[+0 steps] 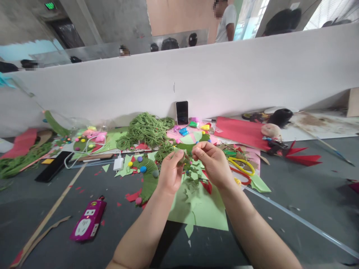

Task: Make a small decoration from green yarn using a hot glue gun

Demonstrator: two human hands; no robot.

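Above a light green paper sheet [209, 215], my left hand [171, 172] pinches a small green piece that looks like cut paper. Close on its right, my right hand [213, 164] has thumb and forefinger pressed together; anything between them is too small to make out. Below the hands, several green paper cut-outs [192, 196] lie on the sheet, with a red scrap [206, 186] beside them. A curved piece wrapped in green yarn [150, 183], dotted with coloured pom-poms, rests left of my left hand. Yellow-handled scissors [243, 167] lie by my right wrist.
A heap of green yarn [147, 129] sits behind the hands, near a phone [182, 113] leaning on the white partition [238, 78]. Left are a purple power strip [89, 218] and a black phone [53, 166]. A clear rod [300, 216] lies at right.
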